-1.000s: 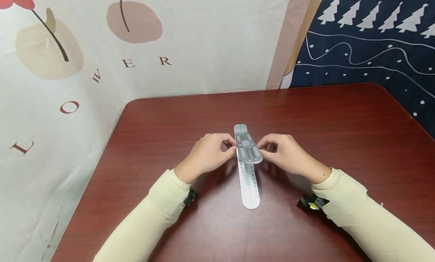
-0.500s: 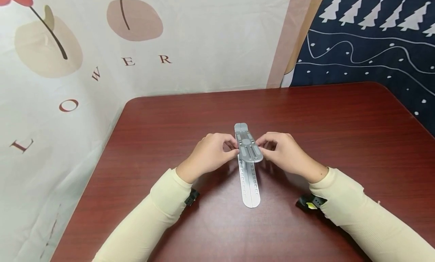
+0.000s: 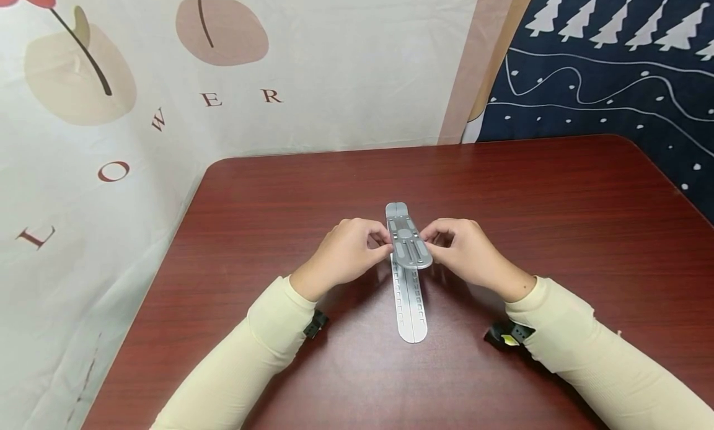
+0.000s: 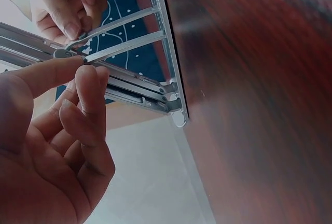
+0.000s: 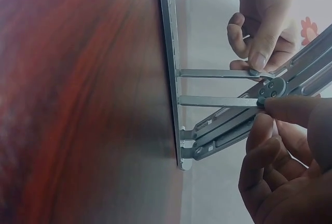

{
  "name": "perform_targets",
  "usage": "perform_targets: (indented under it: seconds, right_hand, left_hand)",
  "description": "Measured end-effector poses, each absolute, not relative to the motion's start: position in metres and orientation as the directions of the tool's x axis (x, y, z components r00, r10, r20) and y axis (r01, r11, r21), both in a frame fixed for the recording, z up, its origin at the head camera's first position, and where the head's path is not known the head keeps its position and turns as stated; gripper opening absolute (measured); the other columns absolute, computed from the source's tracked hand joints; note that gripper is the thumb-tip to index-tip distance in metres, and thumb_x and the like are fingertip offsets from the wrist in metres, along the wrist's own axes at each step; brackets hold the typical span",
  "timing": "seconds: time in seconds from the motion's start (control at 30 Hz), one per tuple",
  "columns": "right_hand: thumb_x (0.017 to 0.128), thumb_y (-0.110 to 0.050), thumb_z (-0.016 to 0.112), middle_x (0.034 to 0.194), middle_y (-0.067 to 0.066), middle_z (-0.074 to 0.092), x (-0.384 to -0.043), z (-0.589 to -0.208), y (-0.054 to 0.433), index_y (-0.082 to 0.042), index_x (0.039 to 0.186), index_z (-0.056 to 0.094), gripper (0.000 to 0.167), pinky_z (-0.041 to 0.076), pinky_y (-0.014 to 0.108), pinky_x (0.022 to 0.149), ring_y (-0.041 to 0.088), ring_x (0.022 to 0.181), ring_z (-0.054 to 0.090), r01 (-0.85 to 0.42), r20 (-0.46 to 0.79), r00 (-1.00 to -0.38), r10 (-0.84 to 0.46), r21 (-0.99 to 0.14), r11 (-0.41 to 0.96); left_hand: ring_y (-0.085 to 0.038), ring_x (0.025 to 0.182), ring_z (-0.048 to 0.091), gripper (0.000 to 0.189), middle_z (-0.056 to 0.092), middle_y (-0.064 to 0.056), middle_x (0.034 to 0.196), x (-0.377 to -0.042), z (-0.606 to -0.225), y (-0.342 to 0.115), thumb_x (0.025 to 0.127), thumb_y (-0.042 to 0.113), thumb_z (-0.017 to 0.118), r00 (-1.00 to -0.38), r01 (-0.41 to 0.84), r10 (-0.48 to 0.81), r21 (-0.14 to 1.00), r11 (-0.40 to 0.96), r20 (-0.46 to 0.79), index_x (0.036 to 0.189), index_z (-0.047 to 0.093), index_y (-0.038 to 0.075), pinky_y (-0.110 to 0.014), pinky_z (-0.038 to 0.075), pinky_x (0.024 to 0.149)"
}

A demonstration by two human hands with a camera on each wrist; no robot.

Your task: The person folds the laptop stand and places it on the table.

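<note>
A grey folding metal stand stands on the table, its long slotted base [image 3: 411, 315] lying flat. Hinged at the far end, the upper plate [image 3: 405, 234] tilts up over the base. Two thin support legs [image 4: 127, 46] join plate and base in the left wrist view. My left hand [image 3: 347, 250] pinches the upper end of one leg beside the round pivot [image 4: 61, 54], using thumb and index finger. Opposite it, my right hand [image 3: 468, 249] pinches the other leg [image 5: 218, 101] at its upper end. The other fingers of both hands are loosely bent.
The dark red wooden table [image 3: 268, 201] spreads around the stand. A white printed cloth [image 3: 357, 64] hangs behind and at the left, a navy one with tree shapes [image 3: 602, 95] at the back right. Black straps [image 3: 315, 324] circle the wrists.
Both hands keep their hold on the stand and stay nearly in place. The upper plate's tilt looks almost the same; the head view has shifted slightly.
</note>
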State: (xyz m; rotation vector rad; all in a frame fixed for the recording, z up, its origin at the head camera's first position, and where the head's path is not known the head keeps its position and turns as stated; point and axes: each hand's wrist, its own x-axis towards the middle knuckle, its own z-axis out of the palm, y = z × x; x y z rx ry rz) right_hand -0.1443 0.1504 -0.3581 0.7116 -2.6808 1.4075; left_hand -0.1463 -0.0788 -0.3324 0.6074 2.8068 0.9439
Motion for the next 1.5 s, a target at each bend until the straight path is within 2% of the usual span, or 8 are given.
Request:
perform_targets:
  seconds: [0.2, 0.4, 1.07, 1.37, 1.5]
  right_hand:
    - [0.087, 0.0, 0.072, 0.077, 0.003, 0.07, -0.1433, -0.3572, 0.1504, -0.005, 0.09, 0.075, 0.007, 0.048, 0.021, 0.06, 0.005, 0.066, 0.058, -0.408, 0.232, -0.894, -0.382, -0.774, 0.485]
    - [0.087, 0.002, 0.07, 0.076, 0.004, 0.069, -0.1428, -0.3568, 0.1502, -0.004, 0.09, 0.074, 0.008, 0.048, 0.021, 0.06, 0.006, 0.066, 0.058, -0.397, 0.225, -0.9, -0.374, -0.779, 0.486]
    - [0.088, -0.001, 0.072, 0.077, 0.003, 0.068, -0.1415, -0.356, 0.1491, -0.004, 0.092, 0.072, 0.004, 0.047, 0.021, 0.061, 0.006, 0.067, 0.057, -0.417, 0.249, -0.895, -0.371, -0.764, 0.493]
    - [0.087, -0.002, 0.072, 0.079, 0.005, 0.072, -0.1411, -0.3544, 0.1494, -0.004, 0.092, 0.073, 0.006, 0.049, 0.022, 0.061, 0.009, 0.068, 0.061, -0.393, 0.216, -0.902, -0.373, -0.768, 0.505]
    - [0.084, -0.004, 0.076, 0.077, 0.005, 0.072, -0.1417, -0.3547, 0.1495, -0.004, 0.095, 0.075, 0.01, 0.049, 0.023, 0.057, 0.009, 0.065, 0.062, -0.374, 0.183, -0.905, -0.384, -0.772, 0.513]
  left_hand:
    - [-0.004, 0.068, 0.063, 0.004, 0.073, 0.01, 0.078, -0.1456, -0.3315, -0.0776, 0.09, 0.022, 0.074, -0.913, 0.331, 0.409, 0.6, 0.728, 0.008, 0.088, 0.075, 0.02, -0.027, 0.049, 0.065]
    - [-0.007, 0.063, 0.058, 0.004, 0.073, 0.01, 0.082, -0.1455, -0.3317, -0.0771, 0.091, 0.023, 0.073, -0.915, 0.323, 0.403, 0.598, 0.733, -0.001, 0.088, 0.074, 0.021, -0.028, 0.046, 0.063]
    - [-0.008, 0.059, 0.054, 0.004, 0.073, 0.009, 0.084, -0.144, -0.3312, -0.0767, 0.091, 0.023, 0.073, -0.914, 0.339, 0.405, 0.584, 0.737, 0.018, 0.088, 0.073, 0.02, -0.028, 0.044, 0.063]
    - [-0.007, 0.058, 0.053, 0.004, 0.073, 0.009, 0.084, -0.1444, -0.3317, -0.0768, 0.09, 0.023, 0.074, -0.913, 0.344, 0.408, 0.584, 0.735, 0.024, 0.088, 0.073, 0.02, -0.028, 0.044, 0.061]
    - [-0.007, 0.06, 0.055, 0.004, 0.073, 0.009, 0.083, -0.1445, -0.3318, -0.0771, 0.088, 0.022, 0.076, -0.913, 0.34, 0.407, 0.585, 0.736, 0.02, 0.087, 0.073, 0.02, -0.027, 0.044, 0.062]
